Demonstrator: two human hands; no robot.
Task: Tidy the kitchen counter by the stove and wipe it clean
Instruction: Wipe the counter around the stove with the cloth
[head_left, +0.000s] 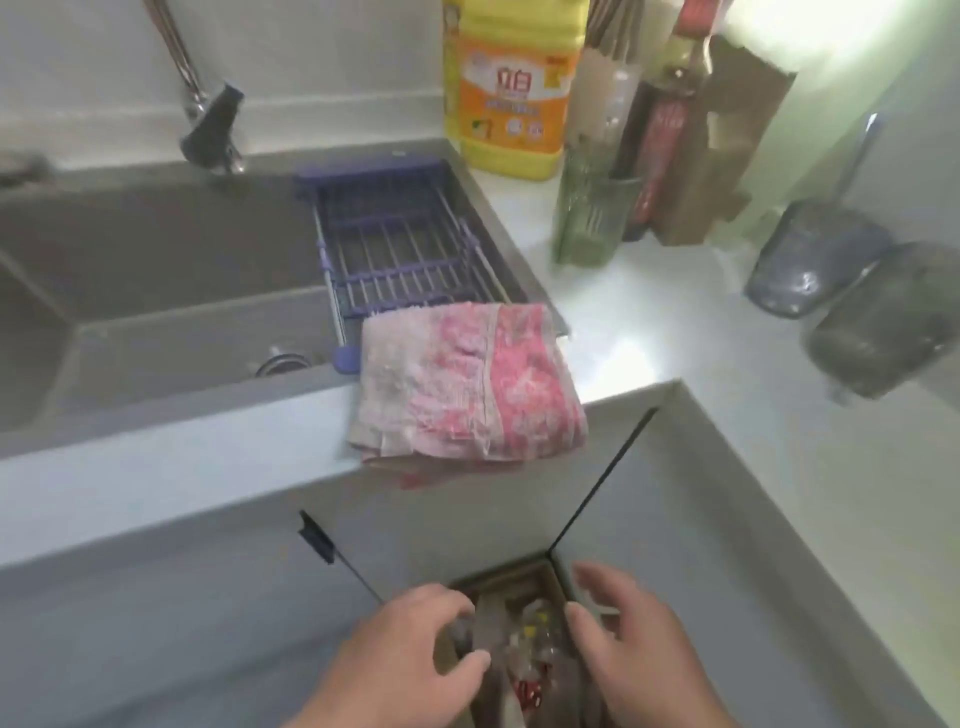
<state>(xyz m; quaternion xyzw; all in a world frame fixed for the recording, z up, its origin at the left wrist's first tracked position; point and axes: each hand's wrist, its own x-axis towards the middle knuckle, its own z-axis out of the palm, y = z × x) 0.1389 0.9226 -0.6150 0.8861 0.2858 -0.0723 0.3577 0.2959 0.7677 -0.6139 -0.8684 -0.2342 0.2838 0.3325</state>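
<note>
Bench (649, 332), wiping not begun: yellow bottle (511, 104) standing, pink cloth (467, 384) folded unused at its edge; below, my left hand (410, 660) curls into boxed rubbish (524, 649), grip unclear, my right hand (639, 639) slack-fingered.

Spread across the pale grey L-shaped stone countertop (649, 322) right now: folded pink-and-white towel (467, 379) hanging over the front edge, yellow plastic detergent bottle with orange label (514, 93) at the back, green ribbed glass tumbler (589, 213) just beside a dark red-labelled bottle (662, 145) and brown cardboard box (727, 156), two greyish clear containers (815, 254) far right.
</note>
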